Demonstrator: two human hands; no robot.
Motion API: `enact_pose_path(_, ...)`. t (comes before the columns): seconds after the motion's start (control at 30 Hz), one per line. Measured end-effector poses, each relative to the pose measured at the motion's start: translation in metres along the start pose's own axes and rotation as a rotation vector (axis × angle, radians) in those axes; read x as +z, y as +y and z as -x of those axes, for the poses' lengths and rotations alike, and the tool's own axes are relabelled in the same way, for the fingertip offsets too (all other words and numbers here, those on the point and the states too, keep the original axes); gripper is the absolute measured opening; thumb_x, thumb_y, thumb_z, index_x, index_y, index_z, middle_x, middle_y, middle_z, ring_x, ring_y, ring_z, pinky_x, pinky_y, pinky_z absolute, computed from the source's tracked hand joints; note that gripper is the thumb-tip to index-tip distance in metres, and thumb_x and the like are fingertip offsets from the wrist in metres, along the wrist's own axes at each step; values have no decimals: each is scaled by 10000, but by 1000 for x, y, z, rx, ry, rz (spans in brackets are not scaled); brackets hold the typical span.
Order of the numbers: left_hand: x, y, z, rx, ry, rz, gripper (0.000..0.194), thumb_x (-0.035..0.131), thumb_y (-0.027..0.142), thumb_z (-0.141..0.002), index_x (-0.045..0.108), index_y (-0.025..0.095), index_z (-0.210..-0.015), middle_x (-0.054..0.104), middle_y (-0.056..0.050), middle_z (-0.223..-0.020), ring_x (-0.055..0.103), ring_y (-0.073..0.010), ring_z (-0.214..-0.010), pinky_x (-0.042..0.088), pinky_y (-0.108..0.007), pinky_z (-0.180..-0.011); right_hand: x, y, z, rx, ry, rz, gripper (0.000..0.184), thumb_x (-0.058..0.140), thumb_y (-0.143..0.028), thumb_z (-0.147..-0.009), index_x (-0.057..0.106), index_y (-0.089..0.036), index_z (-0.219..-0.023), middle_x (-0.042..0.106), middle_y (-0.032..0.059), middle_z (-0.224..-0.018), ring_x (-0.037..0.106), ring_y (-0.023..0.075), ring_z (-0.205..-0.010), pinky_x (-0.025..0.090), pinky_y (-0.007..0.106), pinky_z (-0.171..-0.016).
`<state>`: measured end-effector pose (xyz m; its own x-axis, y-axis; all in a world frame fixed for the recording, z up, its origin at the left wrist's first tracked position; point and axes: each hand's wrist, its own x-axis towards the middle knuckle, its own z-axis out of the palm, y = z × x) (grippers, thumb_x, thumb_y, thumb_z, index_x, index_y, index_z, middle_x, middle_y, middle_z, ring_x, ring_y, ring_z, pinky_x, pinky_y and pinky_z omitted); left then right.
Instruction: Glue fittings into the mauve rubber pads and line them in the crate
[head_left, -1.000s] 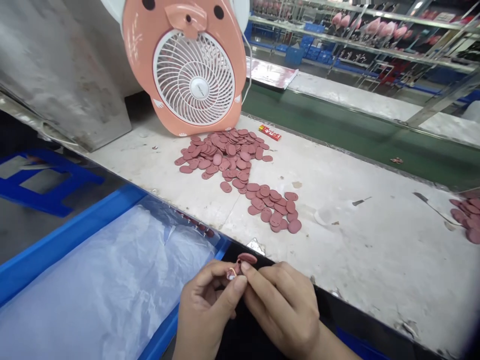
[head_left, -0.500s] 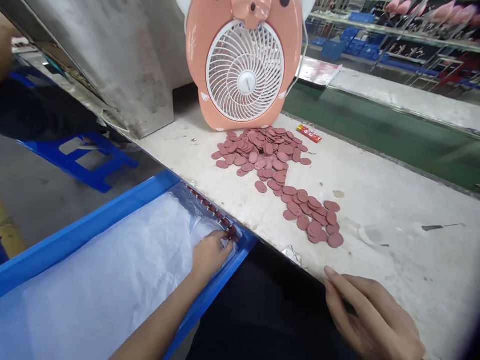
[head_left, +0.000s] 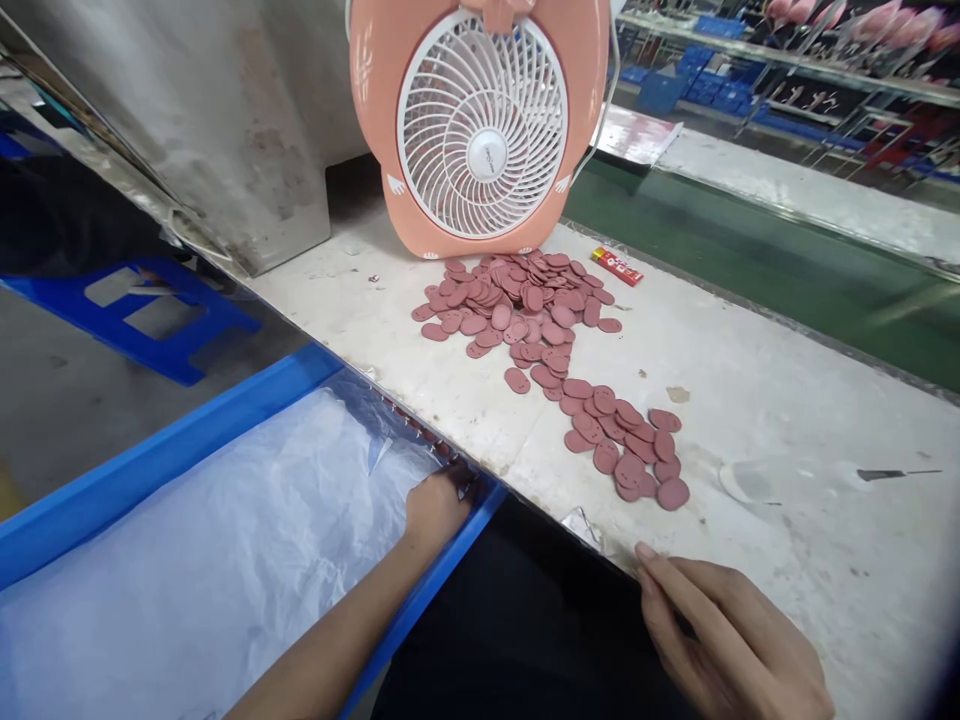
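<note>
My left hand (head_left: 439, 508) reaches into the near right corner of a blue tray (head_left: 169, 428), close under the table's edge. Its fingers are curled at the end of a row of small dark red pieces with metal bits (head_left: 420, 430); shadow hides what they grip. White crinkled sheeting (head_left: 247, 530) lines the tray. Above the table's front edge, my right hand (head_left: 731, 630) is closed, thumb and index finger drawn together. Anything between those fingertips cannot be made out. Flat reddish oval pieces (head_left: 517, 300) lie heaped on the table, with a smaller cluster (head_left: 626, 450) nearer my right hand.
An orange animal-shaped fan (head_left: 487, 155) stands behind the heap. A red packet (head_left: 617, 267) lies to its right. Farther right is a thin dark-handled tool (head_left: 896, 474). A metal housing (head_left: 225, 130) rises at left above a blue stool (head_left: 142, 310). A green belt (head_left: 720, 250) runs behind.
My left hand has moved deeper under the table's edge, its fingertips now in shadow. More of the dark red row is hidden. The view has shifted slightly; my right hand keeps its pose.
</note>
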<state>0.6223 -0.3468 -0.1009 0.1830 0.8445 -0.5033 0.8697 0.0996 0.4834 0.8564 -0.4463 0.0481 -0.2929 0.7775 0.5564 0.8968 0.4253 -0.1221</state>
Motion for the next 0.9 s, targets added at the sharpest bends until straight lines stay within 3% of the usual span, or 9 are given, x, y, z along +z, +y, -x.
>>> enact_pose_path(0.3,-12,-14,2,-34,126,17,320,529,416,-938,631,171,-1116,678,-75,-1087,656,-211,-926,545,-432,-817,-5,-3,-11,-26,-34,-38,269,734,52,-761,694,-96,-982,734,45,-766,671,136,-643,519,277,-653)
enact_pose_path(0.4,-15,-20,-5,-69,156,13,310,540,398,-935,626,171,-1128,664,-85,-1130,651,-217,-954,552,-428,-809,-5,-4,-12,-4,-27,-33,298,728,21,-779,699,-131,-1034,736,25,-767,682,145,-630,530,281,-639)
enact_pose_path(0.53,-13,-19,-11,-67,139,11,281,558,385,-928,644,174,-1093,668,-81,-1132,648,-223,-979,550,-439,-830,-4,-5,-14,-1,-25,-47,389,711,-9,-805,681,-170,-1158,737,7,-773,696,152,-629,542,281,-618)
enact_pose_path(0.9,-11,-15,-7,-77,137,13,282,558,390,-927,648,175,-1086,670,-82,-1140,646,-223,-988,544,-443,-846,-5,-3,-14,-40,-31,-10,177,676,21,-832,700,-144,-893,758,30,-799,709,144,-647,534,277,-687)
